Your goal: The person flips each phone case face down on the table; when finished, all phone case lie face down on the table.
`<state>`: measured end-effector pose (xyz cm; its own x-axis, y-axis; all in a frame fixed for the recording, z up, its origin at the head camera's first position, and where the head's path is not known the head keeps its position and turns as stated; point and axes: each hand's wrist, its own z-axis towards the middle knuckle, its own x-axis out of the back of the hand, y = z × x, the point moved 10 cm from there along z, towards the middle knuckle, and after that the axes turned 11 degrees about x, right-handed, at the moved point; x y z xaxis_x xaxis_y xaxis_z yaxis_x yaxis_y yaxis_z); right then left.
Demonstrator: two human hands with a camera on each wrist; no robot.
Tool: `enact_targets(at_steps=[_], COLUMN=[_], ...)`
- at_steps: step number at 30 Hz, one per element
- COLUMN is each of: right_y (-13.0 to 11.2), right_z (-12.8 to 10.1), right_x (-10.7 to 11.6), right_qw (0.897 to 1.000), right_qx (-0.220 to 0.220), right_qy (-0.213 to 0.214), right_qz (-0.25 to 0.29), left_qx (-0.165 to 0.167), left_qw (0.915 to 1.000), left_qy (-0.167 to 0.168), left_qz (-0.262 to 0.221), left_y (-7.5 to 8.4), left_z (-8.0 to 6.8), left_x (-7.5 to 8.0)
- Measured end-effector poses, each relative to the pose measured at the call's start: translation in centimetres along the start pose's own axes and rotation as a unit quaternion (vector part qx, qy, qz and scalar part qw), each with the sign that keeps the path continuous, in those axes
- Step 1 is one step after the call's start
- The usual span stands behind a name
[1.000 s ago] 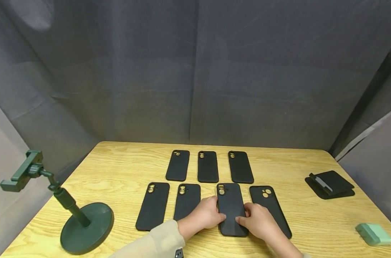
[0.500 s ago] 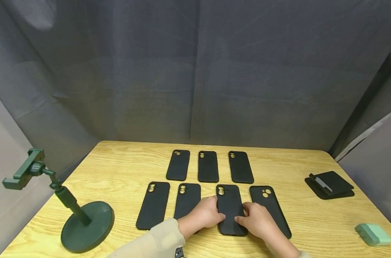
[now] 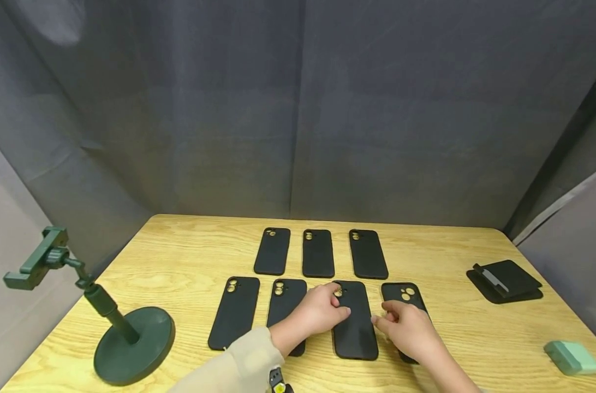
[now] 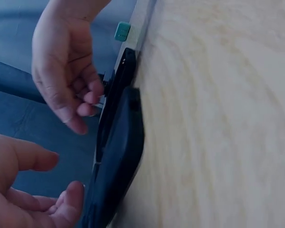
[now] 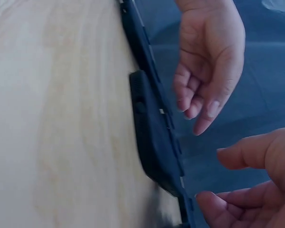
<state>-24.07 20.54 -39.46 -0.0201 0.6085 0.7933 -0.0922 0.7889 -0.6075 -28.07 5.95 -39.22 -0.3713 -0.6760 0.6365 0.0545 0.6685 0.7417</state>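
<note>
A black phone case with a two-hole camera cut-out lies flat in the front row. Over its upper left part hovers my left hand, fingers loosely bent and holding nothing. My right hand is by the case's right edge, thumb and finger apart. It partly covers another phone case, whose camera cut-out sits toward the right and whose raised rim shows. Both wrist views show air between the fingers of the left hand and of the right hand, above the dark case edges.
Two more cases lie left in the front row, one partly behind my left forearm. Three cases form a back row. A green phone stand is at left. A black folded item and a green block are at right.
Both hands have let go of the phone case between them and risen. The left moved up toward its camera cut-out, the right moved right over the neighbouring case. The case stays in place.
</note>
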Motion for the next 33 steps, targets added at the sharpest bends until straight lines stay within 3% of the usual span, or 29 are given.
enact_targets(at_steps=[8, 18, 24, 33], right_y=[0.9, 3.1, 4.9, 7.3], right_z=[-0.4, -1.1, -1.5, -2.0], right_x=[1.8, 3.2, 3.9, 5.2], right_qw=[1.0, 0.999, 0.997, 0.997], right_qx=[-0.015, -0.049, -0.074, -0.077], right_qy=[0.008, -0.006, -0.004, -0.001], right_qz=[0.004, 0.007, 0.016, -0.001], left_qx=[-0.017, -0.014, 0.003, 0.036], left_qw=[0.9971, 0.9835, 0.9851, 0.9824], left_qy=[-0.014, -0.042, -0.027, -0.034], left_qz=[-0.073, -0.175, -0.17, -0.18], left_y=[0.6, 1.6, 2.1, 2.7], left_z=[0.4, 1.5, 2.3, 3.9], left_x=[-2.1, -4.3, -4.8, -6.2])
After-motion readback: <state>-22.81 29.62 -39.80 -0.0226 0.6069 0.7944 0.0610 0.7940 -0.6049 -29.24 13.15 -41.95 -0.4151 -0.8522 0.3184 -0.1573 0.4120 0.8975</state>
